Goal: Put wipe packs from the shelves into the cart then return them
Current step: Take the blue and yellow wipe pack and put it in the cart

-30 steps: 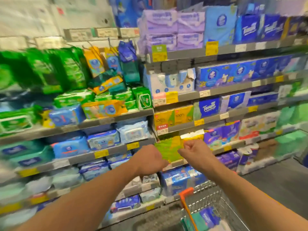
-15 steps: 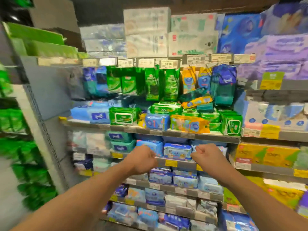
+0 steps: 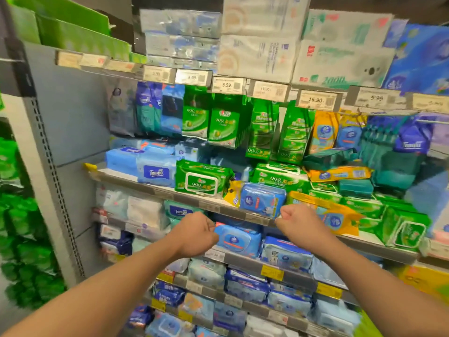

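Shelves (image 3: pixel 184 197) full of wipe packs face me. A green pack with a white lid (image 3: pixel 202 179) and a blue pack (image 3: pixel 262 199) lie on the upper flat shelf; another blue pack (image 3: pixel 237 239) sits on the shelf below. My left hand (image 3: pixel 195 233) is a closed fist in front of the lower blue pack, holding nothing. My right hand (image 3: pixel 300 224) is also a closed fist, just right of the upper blue pack and in front of a yellow pack (image 3: pixel 337 215). The cart is out of view.
Green hanging packs (image 3: pixel 224 121) dangle from hooks under the price tags (image 3: pixel 228 85). Large tissue bundles (image 3: pixel 257 57) stand on the top shelf. A grey shelf upright (image 3: pixel 54 178) stands at left, with green goods (image 3: pixel 21 239) beyond it.
The view has swung left and up from the cart and tissue shelves to the wipe shelves. Both fists stay closed and keep the same pose in front of me.
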The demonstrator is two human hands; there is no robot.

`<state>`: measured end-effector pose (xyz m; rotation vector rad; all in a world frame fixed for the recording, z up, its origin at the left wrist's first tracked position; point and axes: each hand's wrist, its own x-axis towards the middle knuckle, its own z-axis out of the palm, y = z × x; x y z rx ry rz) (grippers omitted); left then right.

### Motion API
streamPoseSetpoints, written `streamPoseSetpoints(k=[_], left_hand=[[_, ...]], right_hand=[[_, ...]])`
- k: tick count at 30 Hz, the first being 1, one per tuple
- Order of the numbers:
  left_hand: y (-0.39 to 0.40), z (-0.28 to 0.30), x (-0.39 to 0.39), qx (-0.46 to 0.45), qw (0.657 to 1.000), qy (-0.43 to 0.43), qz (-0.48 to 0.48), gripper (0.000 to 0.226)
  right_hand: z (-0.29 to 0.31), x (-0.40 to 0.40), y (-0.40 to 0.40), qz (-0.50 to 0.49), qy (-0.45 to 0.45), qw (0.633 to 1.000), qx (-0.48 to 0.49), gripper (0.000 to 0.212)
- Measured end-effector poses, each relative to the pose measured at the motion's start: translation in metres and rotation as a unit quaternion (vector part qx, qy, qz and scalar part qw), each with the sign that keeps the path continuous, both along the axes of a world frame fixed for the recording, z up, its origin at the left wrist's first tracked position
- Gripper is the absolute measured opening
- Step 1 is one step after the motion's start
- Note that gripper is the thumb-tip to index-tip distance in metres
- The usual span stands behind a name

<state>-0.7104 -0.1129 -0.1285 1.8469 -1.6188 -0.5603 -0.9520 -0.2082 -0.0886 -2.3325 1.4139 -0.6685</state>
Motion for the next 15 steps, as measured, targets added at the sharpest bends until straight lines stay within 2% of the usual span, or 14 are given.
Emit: streamPoseSetpoints(k=[3,6,7,10,11,15], left_hand=[[-0.020,-0.015,0.027,0.004,1.000,-0.008,-0.021,0.045],[-0.035,-0.027,0.050,0.001,0.999,-0.011,-0.039,0.048],[-0.040,-0.030,0.058,0.000,0.999,-0.003,-0.042,0.048],[-0.053,-0.038,0.081,-0.001,0.999,0.008,-0.048,0.049],[-0.057,-0.041,0.088,0.004,0.999,0.009,-0.047,0.050],[-0.073,-0.052,0.113,0.027,0.998,0.043,-0.033,0.051]], right_hand=[[0.002,0.026,-0.049,-0.015,0.149,0.987,-0.062,0.034],[0.003,0.049,-0.092,-0.026,0.213,0.972,-0.092,0.016],[0.001,0.056,-0.104,-0.030,0.231,0.966,-0.109,0.019],[-0.007,0.076,-0.133,-0.056,0.322,0.940,-0.098,0.061],[-0.012,0.081,-0.139,-0.066,0.343,0.933,-0.082,0.069],[-0.032,0.092,-0.151,-0.096,0.371,0.919,-0.090,0.073]])
